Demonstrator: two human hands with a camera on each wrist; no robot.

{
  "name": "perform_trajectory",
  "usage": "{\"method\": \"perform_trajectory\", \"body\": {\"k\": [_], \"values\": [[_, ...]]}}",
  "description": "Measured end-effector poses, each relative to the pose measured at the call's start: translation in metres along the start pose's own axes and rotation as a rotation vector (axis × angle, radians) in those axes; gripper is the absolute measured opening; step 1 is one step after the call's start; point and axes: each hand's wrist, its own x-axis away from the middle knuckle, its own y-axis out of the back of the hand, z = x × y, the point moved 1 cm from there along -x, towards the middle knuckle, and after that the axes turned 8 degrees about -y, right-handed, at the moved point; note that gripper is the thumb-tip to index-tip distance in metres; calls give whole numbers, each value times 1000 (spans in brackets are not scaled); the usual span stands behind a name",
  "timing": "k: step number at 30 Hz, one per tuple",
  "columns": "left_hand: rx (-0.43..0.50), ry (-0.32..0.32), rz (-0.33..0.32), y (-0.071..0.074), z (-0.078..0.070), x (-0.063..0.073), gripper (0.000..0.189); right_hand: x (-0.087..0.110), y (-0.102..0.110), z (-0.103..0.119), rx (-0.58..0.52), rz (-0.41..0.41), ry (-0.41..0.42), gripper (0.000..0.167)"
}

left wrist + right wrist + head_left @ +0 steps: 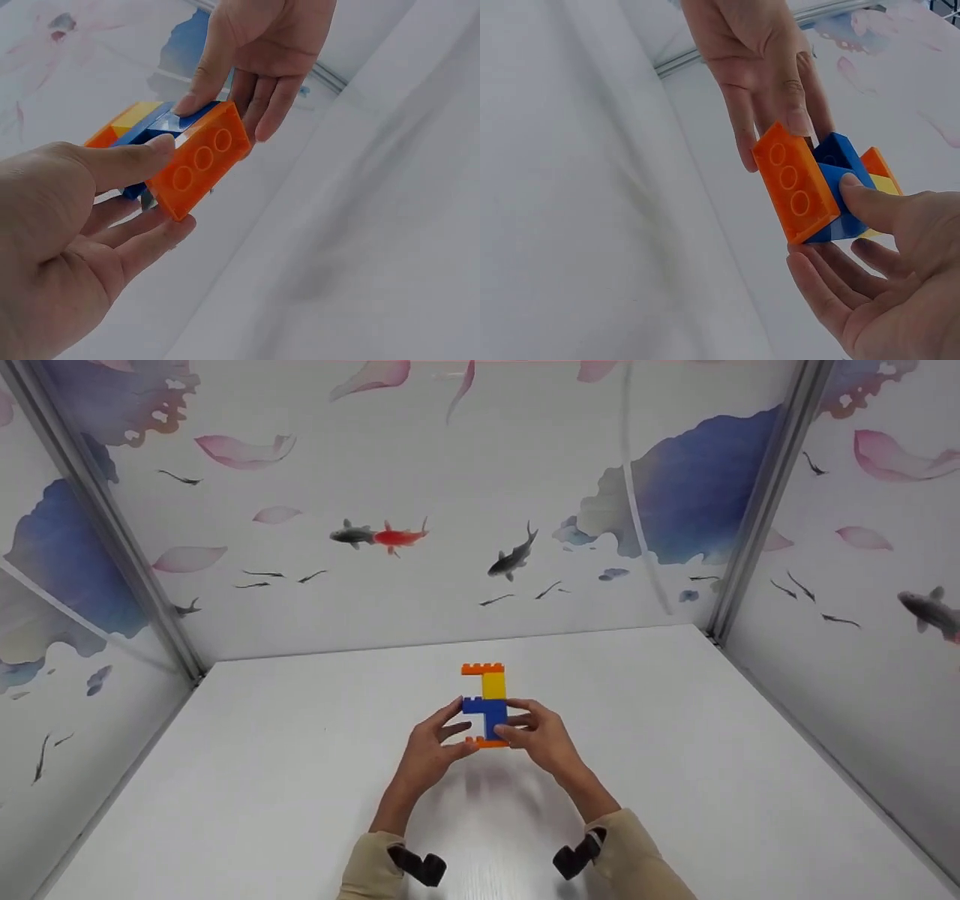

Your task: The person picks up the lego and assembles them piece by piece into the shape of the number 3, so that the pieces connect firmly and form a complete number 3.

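Observation:
Both hands hold up a small stack of toy building bricks (495,711), blue in the middle with a yellow brick (493,686) above and orange plates at both ends. My left hand (429,751) pinches it from the left, thumb at the lower orange plate and index finger by the blue arm. From the right, my right hand (546,736) grips the blue part, thumb across its face. The underside of the lower orange plate (201,159), with its round tubes, faces the left wrist camera. In the right wrist view the right thumb presses the blue brick (840,195).
A white table (300,780) spreads under the hands. White panels printed with fish and petals (465,585) enclose it at the back and sides, joined by metal corner posts (765,502). Black straps (420,864) sit on the sleeves.

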Motion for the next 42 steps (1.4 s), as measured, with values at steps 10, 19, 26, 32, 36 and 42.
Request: {"method": "perform_trajectory", "body": {"k": [10, 19, 26, 32, 36, 42], "values": [[-50, 92, 16, -4, 24, 0, 75, -6, -6, -16, 43, 18, -61, 55], [-73, 177, 26, -11, 38, 0, 69, -10, -5, -30, 25, 88, -137, 58], [-92, 191, 32, -11, 41, 1, 68, -11, -10, -34, 37, 130, -178, 59], [-101, 201, 23, -10, 41, 4, 70, -10, -12, -36, 17, 141, -184, 58], [-130, 218, 1, -8, 39, 2, 69, -12, -13, -34, 30, 152, -150, 57], [-151, 260, -7, -11, 39, 1, 64, -13, -10, -37, 53, 140, -151, 52]]}}
